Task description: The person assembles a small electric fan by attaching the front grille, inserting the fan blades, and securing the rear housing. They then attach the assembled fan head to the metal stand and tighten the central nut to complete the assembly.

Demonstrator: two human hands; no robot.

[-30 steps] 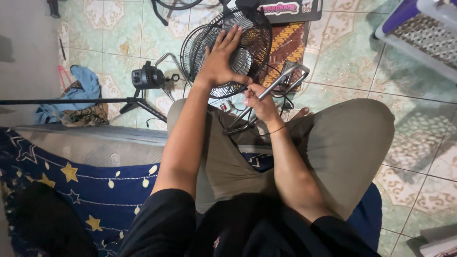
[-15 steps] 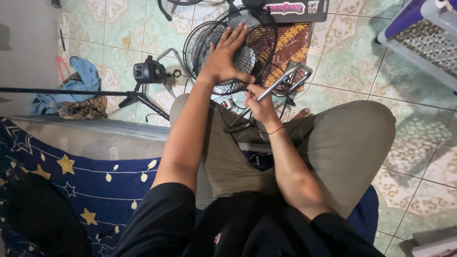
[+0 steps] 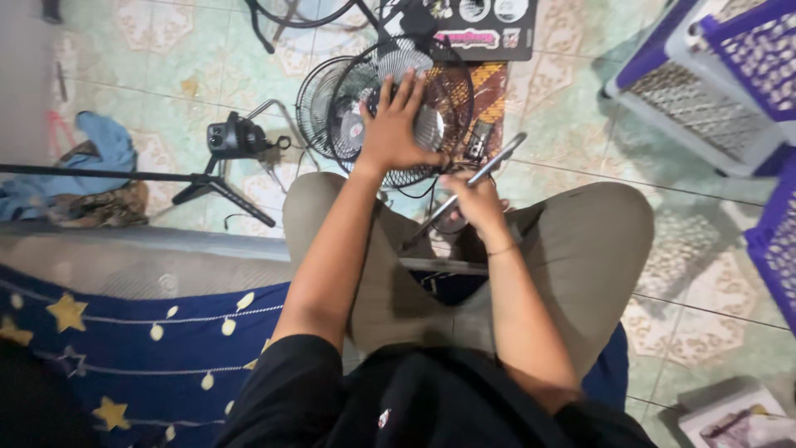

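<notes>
The left hand [image 3: 396, 133] lies flat, fingers spread, on the black wire fan [image 3: 402, 104] standing on the tiled floor [image 3: 572, 133], seemingly to steady it; the right hand [image 3: 474, 199] closes its fingers around the metal stand tube [image 3: 489, 166].

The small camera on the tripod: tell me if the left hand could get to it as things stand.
Probably yes. The left hand lies flat on the fan's grille, holding nothing. The camera stands on its tripod just to its left, with open tiled floor and nothing in the way.
</notes>
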